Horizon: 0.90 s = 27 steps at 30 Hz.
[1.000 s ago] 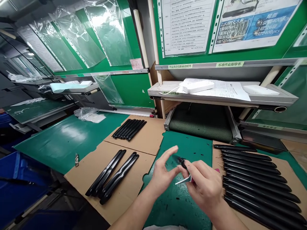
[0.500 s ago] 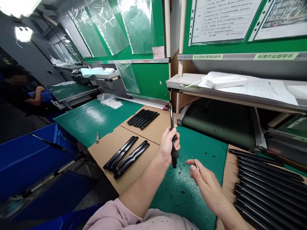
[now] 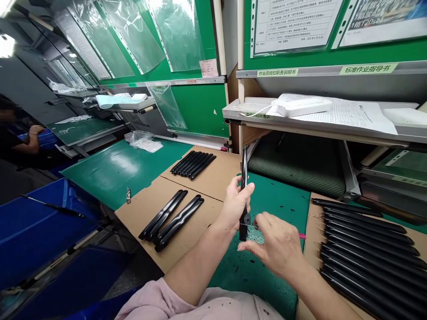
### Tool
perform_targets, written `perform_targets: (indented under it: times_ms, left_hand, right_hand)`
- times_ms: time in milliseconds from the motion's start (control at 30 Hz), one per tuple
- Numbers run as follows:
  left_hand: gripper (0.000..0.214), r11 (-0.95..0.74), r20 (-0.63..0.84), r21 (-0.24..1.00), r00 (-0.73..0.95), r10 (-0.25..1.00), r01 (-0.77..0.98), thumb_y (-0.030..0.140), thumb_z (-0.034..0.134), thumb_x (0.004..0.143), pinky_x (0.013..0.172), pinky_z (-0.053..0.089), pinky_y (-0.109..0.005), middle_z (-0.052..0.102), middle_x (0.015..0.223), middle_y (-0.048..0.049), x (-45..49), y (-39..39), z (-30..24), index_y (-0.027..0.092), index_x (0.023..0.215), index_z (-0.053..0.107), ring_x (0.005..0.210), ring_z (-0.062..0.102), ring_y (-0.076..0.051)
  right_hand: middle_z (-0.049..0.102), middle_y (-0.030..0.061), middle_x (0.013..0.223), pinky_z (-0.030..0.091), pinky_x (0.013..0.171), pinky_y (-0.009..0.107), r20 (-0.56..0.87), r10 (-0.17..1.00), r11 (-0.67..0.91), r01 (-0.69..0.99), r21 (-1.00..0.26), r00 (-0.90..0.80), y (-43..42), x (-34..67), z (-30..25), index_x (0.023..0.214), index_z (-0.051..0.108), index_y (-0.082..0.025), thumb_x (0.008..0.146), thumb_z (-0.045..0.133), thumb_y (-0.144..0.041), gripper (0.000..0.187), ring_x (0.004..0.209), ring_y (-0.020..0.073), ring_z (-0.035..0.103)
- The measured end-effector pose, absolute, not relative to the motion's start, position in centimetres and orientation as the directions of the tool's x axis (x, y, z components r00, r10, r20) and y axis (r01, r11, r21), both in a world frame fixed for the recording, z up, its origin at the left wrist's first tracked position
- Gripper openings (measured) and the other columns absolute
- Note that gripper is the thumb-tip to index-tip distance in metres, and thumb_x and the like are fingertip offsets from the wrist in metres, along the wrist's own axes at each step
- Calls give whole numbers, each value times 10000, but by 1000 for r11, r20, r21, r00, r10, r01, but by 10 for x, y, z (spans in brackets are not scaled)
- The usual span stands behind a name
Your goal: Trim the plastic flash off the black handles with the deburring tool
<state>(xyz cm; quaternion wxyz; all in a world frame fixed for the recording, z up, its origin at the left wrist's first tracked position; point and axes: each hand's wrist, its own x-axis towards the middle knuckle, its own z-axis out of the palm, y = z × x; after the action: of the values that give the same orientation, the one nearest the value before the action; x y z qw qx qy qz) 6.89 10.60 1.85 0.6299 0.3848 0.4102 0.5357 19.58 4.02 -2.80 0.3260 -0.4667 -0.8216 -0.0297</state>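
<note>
1. The left hand (image 3: 235,205) is closing around a long black plastic part (image 3: 244,169), gripping it near its lower end and holding it upright above the green counter (image 3: 280,200).
2. The right hand (image 3: 279,246) is curling shut around a thin blade tool (image 3: 250,226). The metal tip is pointing left and touching the lower end of the upright part, while a pink end is sticking out past the knuckles on the far side.
3. Both hands are working just beside each other over the middle of the counter, between two cardboard sheets.
4. On the left cardboard sheet (image 3: 147,213), two pairs of curved black pieces (image 3: 171,218) are lying side by side. Farther back, a bundle of slim black strips (image 3: 193,164) is resting on another sheet.
5. On the right, a row of long black parts (image 3: 367,242) is lying in parallel on cardboard, near the right hand.
6. A small knife (image 3: 127,194) is lying at the counter edge, well apart from both hands.
7. Behind the hands, a shelf (image 3: 240,116) is carrying printed papers and a flat white box (image 3: 302,106).
8. At the far left, another person's hand (image 3: 35,130) is resting at a neighbouring station.
</note>
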Motion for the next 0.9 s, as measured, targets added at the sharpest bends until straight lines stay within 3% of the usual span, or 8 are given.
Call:
perform_targets:
  times_ms: [333,533,733,900]
  left_hand:
    - [296,150,-162,888,10,987,-435,296,677,798,330,206,-160,346,634,99,72,105,23,215,1006,483,384,240,-19]
    - [334,164,-198,859,-18,980,-485,313,719,757,336,196,-158,293,575,119,73,107,23,214,979,491,375,219,-20]
    - [379,137,-181,849,-38,983,-511,327,744,731,349,226,-161,357,642,107,72,105,26,211,989,492,381,253,-3]
    - [364,131,-182,835,-43,982,-534,336,753,733,355,212,-163,335,618,109,69,105,26,207,972,512,382,254,-10]
  right_hand:
    - [407,-18,559,177,548,312,639,711,567,777,-273,-294,37,190,-29,610,423,-186,953,328,-676,606,524,124,351]
    - [445,-6,594,201,558,311,619,743,518,804,-290,-256,35,190,-28,647,442,-196,978,273,-647,585,541,136,371]
    - [471,-2,611,204,557,309,588,777,489,803,-340,-224,34,187,-31,675,440,-202,971,285,-650,560,552,143,396]
    - [449,-15,576,189,546,302,594,756,544,768,-339,-274,34,185,-30,634,428,-196,997,323,-580,538,527,129,386]
